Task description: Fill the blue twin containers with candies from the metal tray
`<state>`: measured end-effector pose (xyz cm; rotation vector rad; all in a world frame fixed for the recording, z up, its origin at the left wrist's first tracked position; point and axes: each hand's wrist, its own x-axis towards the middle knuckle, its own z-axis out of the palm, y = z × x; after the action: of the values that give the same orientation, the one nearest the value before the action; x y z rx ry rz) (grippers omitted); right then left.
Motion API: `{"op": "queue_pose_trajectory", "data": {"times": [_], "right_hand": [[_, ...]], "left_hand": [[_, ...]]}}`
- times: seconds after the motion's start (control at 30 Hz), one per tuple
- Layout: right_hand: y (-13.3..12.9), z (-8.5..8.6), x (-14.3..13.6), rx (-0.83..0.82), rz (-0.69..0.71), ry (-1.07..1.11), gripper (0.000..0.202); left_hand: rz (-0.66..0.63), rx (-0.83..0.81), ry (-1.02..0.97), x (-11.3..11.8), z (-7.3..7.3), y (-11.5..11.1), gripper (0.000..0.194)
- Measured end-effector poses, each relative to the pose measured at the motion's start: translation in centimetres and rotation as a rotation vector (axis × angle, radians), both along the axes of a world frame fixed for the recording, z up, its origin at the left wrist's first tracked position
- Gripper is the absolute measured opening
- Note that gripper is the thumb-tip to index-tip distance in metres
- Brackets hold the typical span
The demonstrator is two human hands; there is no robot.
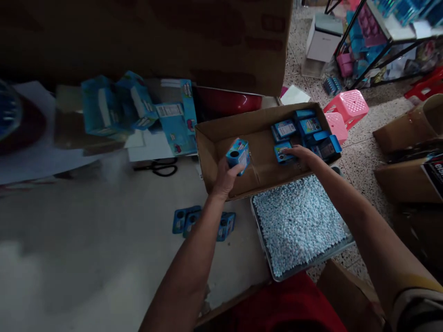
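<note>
My left hand (pixel 226 177) is closed around a small blue box (pixel 238 154) with a dark round spot, over the left part of an open cardboard box (pixel 258 177). Inside the cardboard box, toward the right, my right hand (pixel 300 153) has its fingers on another small blue box (pixel 283 152). Several more blue boxes (pixel 309 125) lie at that right end. Below the cardboard box sits a clear tray (pixel 273 272) heaped with pale blue pellets (pixel 299 223). Flat blue cards or packs (pixel 226 226) lie on the table beneath my left forearm.
Black scissors (pixel 161 167) lie left of the cardboard box. Larger blue cartons (pixel 100 106) stand behind them, near a red bowl-like object (pixel 228 100). Pink stools (pixel 351 105) are on the floor at right, below a shelf (pixel 389 41). A large cardboard panel (pixel 145 41) spans the top.
</note>
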<state>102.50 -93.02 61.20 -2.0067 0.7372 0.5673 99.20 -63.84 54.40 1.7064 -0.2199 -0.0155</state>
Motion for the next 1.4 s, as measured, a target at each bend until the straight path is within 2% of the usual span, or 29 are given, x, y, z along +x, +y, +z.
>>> {"op": "queue_pose_trajectory", "data": {"times": [0.1, 0.27, 0.33, 0.4, 0.5, 0.57, 0.63, 0.7, 0.77, 0.87, 0.93, 1.0, 1.07, 1.13, 1.2, 1.3, 1.4], "right_hand": [[0.7, 2.6, -1.8, 0.147, 0.010, 0.010, 0.013], [0.4, 8.2, -3.8, 0.357, 0.134, 0.124, 0.033], [0.0, 9.6, -4.9, 0.357, 0.106, 0.091, 0.025], [-0.3, 10.1, -6.4, 0.348, 0.039, 0.060, 0.021], [-0.6, 9.8, -9.3, 0.366, -0.013, -0.009, 0.025], [-0.9, 9.4, -11.3, 0.367, 0.022, -0.134, 0.028], [-1.4, 9.4, -12.9, 0.365, 0.127, -0.263, 0.031], [-2.0, 9.6, -14.0, 0.358, 0.248, -0.325, 0.031], [-2.4, 9.8, -14.8, 0.335, 0.297, -0.358, 0.029], [-2.4, 9.8, -15.7, 0.323, 0.319, -0.398, 0.031], [-2.1, 9.7, -16.4, 0.304, 0.312, -0.432, 0.037], [-1.7, 9.6, -17.7, 0.252, 0.258, -0.448, 0.045], [-1.4, 9.4, -19.8, 0.232, 0.234, -0.429, 0.052], [-0.8, 8.8, -22.9, 0.240, 0.266, -0.398, 0.058], [0.1, 7.8, -26.5, 0.205, 0.249, -0.401, 0.071], [1.9, 5.7, -31.6, 0.189, 0.203, -0.395, 0.077], [3.0, 3.8, -35.1, 0.350, 0.270, -0.358, 0.079]], "left_hand": [[-0.112, -0.024, -0.083, 0.0, 2.3, -0.5, 0.071], [-0.387, 0.159, -0.273, -0.3, 6.8, -3.2, 0.097], [-0.496, 0.189, -0.275, -1.2, 7.8, -4.5, 0.110], [-0.555, 0.204, -0.263, -2.6, 7.9, -5.6, 0.115], [-0.543, 0.165, -0.187, -5.0, 7.4, -6.8, 0.088], [-0.539, 0.115, -0.118, -6.1, 7.3, -7.0, 0.073], [-0.581, 0.077, -0.074, -6.6, 7.7, -7.1, 0.079], [-0.638, 0.070, -0.027, -6.5, 8.7, -7.1, 0.101], [-0.726, 0.054, 0.061, -6.2, 9.8, -7.3, 0.112], [-0.933, -0.032, 0.252, -6.5, 11.1, -8.1, 0.103], [-0.995, -0.110, 0.387, -7.7, 11.2, -8.8, 0.095], [-0.937, -0.167, 0.502, -9.6, 10.6, -9.4, 0.089], [-0.778, -0.179, 0.576, -12.0, 9.5, -9.6, 0.085], [-0.594, -0.128, 0.579, -14.7, 8.3, -9.4, 0.082], [-0.482, -0.061, 0.545, -17.5, 7.2, -8.5, 0.074], [-0.515, -0.023, 0.573, -21.3, 6.3, -6.4, 0.065], [-0.634, -0.016, 0.747, -24.2, 6.3, -4.7, 0.072]]}}
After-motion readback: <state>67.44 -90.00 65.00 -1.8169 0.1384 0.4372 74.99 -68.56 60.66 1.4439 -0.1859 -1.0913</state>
